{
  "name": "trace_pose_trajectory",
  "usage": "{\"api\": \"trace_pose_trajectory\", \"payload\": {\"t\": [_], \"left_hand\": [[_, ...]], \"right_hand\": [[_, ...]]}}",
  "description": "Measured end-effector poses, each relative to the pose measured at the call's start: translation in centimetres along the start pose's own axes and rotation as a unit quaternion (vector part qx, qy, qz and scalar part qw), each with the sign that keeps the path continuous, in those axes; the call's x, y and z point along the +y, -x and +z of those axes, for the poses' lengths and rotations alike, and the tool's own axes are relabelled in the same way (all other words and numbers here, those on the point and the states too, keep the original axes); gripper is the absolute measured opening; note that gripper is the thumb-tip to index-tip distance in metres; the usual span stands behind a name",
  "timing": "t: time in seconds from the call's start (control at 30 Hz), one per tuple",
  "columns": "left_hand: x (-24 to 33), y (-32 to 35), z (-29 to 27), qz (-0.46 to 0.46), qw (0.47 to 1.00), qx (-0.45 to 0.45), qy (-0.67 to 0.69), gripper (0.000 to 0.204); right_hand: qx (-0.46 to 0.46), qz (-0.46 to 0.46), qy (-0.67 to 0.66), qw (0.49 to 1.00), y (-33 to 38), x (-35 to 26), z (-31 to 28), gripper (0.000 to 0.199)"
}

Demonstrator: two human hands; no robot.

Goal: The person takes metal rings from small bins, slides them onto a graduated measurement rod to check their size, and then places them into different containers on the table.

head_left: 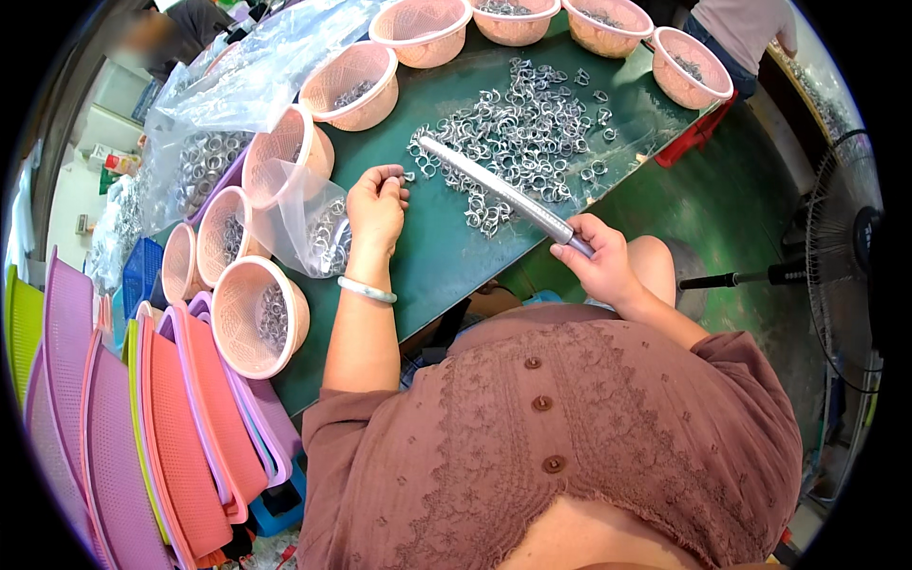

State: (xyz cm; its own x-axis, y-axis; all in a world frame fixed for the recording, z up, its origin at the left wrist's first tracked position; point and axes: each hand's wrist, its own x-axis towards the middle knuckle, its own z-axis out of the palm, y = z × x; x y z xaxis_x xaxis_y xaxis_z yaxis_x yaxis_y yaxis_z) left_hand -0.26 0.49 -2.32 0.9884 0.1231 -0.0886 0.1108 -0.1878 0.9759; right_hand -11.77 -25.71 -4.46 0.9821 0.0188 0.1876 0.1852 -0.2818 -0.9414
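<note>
The tapered metal rod point(499, 193) slants across the centre of the frame, its narrow tip pointing up and left over the ring pile point(522, 123), its thick end held in the right hand point(608, 264). It appears to be solid or thick-walled metal, so I would judge it stiff, fairly heavy for its size and hard to damage. The bright barrel may slide under the fingers; the darker handle at its lower right end gives the surer hold, and the right hand's grip is wrapped around it. The small ring point(408, 177), just below and left of the rod's tip, should be hard and very light, easily dropped because it offers so little to hold, and best pinched by the side of its band. The left hand point(377, 211) has thumb and fingertips together, apparently on that ring, though the fingers hide part of the contact. The loose rings heaped on the green surface point(427, 252), in the upper middle of the frame, probably catch on one another, so each is best lifted out singly by its band.
</note>
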Motion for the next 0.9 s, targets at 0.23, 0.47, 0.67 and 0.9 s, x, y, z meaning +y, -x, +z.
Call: {"api": "trace_pose_trajectory", "payload": {"t": [0.23,0.47,0.67,0.9], "left_hand": [[-0.6,-0.2,-0.1,0.236,0.891,0.080,-0.380,0.034],[-0.1,-1.1,0.6,0.257,0.862,0.068,-0.431,0.026],[-0.9,-1.8,0.1,0.202,0.947,0.043,-0.246,0.012],[0.5,-0.8,-0.4,-0.042,0.954,-0.082,0.287,0.014]], "right_hand": [[-0.001,0.011,-0.006,1.000,0.1,0.2,0.1,0.016],[-0.008,0.015,-0.006,1.000,0.0,0.2,0.2,0.016],[-0.009,0.031,-0.013,0.999,-0.1,0.1,0.1,0.016],[-0.036,0.034,0.031,0.998,0.1,-0.1,0.3,0.017]]}}
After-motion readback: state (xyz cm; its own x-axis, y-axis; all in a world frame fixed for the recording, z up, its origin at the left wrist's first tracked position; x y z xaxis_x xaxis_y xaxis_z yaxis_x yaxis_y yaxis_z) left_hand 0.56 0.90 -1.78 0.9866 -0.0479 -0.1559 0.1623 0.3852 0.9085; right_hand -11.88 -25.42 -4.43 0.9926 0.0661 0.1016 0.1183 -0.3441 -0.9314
